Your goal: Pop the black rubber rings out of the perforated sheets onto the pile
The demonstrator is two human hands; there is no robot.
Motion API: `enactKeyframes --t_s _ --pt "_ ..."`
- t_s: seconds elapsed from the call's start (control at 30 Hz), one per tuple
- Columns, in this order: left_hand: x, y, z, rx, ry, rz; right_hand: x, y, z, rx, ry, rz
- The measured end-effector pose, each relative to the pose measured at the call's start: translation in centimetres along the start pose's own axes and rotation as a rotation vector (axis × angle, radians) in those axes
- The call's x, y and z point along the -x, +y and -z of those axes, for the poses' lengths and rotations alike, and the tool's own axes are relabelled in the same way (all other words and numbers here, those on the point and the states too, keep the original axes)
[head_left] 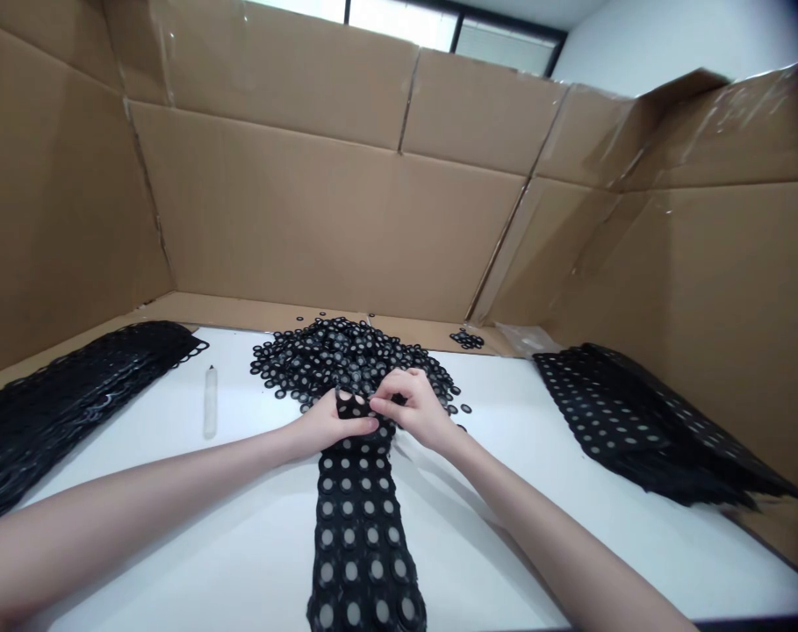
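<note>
A long black strip [359, 527] with rows of pale round spots runs from the table's front edge up to my hands. My left hand [329, 424] grips the strip's far end, thumb lying across it and fingers behind. At the same end, my right hand [412, 404] pinches with thumb and forefinger near the strip's right corner; whether a small piece sits between those fingertips cannot be made out. Just beyond both hands lies a heap of small black rings [346, 351], some with pale centres, partly hidden by the hands.
Stacked black perforated strips [89, 377] lie at the left. More black spotted strips [622, 421] are piled at the right. A whitish pen-like tube [210, 404] rests left of the heap. A small ring cluster [467, 339] sits at the back. Cardboard walls [333, 211] enclose the white table [240, 535].
</note>
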State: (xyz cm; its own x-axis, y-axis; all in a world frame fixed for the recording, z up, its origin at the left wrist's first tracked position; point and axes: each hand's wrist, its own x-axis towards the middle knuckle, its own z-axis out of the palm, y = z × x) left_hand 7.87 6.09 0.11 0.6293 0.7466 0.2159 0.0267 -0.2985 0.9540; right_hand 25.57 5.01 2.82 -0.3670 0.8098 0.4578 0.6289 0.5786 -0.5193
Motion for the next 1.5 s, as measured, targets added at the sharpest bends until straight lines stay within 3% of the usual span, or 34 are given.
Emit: enactKeyframes --t_s 0.37,0.6,0.8,0.97,1.07,1.17,1.23,1.43,1.5 --pt "0.3 0.1 -0.1 -0.062 -0.041 -0.034 0.0 0.5 -1.0 -0.287 0.036 -0.227" --pt "-0.2 -0.4 0.1 0.074 -0.009 0.013 -0.5 1.6 -0.7 -0.080 0.336 -0.157" --pt "-0.2 -0.7 0.2 0.193 0.045 0.045 -1.3 2.7 -0.9 -0.132 0.415 -0.168" --pt "0.0 -0.6 0.1 0.158 -0.020 0.057 -2.5 3.5 1.3 -0.230 0.667 -0.204" --pt "-0.1 -0.8 0.1 0.198 0.033 0.073 -2.4 4.0 1.5 -0.136 0.545 -0.148" --pt "-0.4 -0.9 0.2 0.316 0.101 0.112 -2.0 4.5 0.4 -0.018 0.345 -0.058" --pt "-0.5 -0.9 0.2 0.379 0.150 0.139 -1.7 4.6 -0.2 0.062 0.280 0.000" --pt "-0.6 -0.6 0.1 0.505 0.232 0.218 -1.2 3.6 1.0 0.108 0.376 0.088" --pt "-0.6 -0.6 0.1 0.519 0.228 0.214 -0.9 3.0 1.3 0.114 0.313 0.155"
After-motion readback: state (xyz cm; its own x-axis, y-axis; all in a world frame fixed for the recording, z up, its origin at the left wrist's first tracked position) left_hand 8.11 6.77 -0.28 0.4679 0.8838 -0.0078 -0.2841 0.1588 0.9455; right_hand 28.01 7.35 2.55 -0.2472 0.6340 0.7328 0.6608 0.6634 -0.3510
